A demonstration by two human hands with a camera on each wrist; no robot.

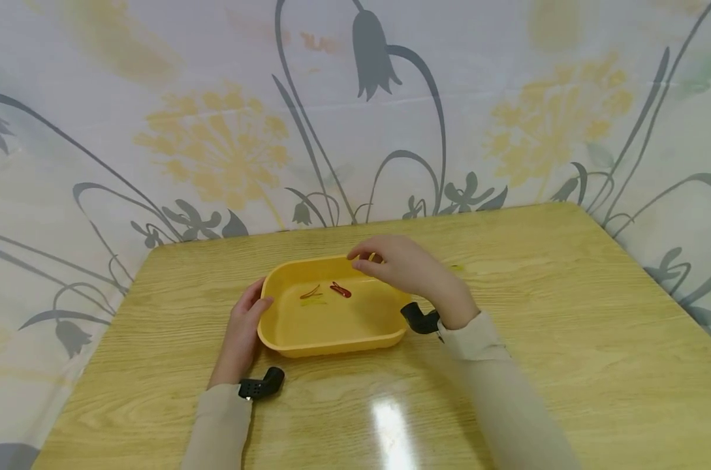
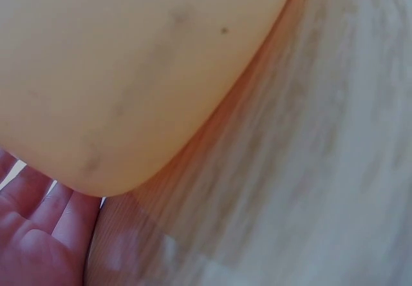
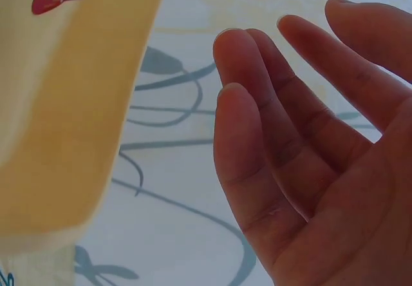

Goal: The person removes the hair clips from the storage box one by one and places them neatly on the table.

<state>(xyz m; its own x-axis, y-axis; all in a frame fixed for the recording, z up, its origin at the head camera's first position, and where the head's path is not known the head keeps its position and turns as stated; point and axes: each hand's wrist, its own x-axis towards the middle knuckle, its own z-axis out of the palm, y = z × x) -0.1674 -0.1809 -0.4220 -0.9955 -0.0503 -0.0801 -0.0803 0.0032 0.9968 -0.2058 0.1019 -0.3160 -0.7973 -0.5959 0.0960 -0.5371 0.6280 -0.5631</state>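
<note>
A yellow plastic tray [image 1: 334, 344] with raised sides stands on the table in the head view. Inside it lie a red hair clip [image 1: 340, 290], an orange hair clip [image 1: 310, 293] and a yellow-green clip [image 1: 314, 302]. My left hand [image 1: 246, 326] grips the tray's left side, thumb at the rim and fingers against the outer wall. Above the far right part of the tray hovers my right hand [image 1: 399, 264], its fingers loosely bent with nothing between them. In the right wrist view, that hand is apart from the tray wall, and the red clip shows at the upper left.
The wood-grain table [image 1: 567, 313] extends on both sides of the tray. Just past the right wrist lies a small yellow-green item [image 1: 456, 267], mostly hidden. A flower-patterned cloth [image 1: 331, 130] hangs behind the table's far edge. Each wrist wears a black camera mount [image 1: 264, 384].
</note>
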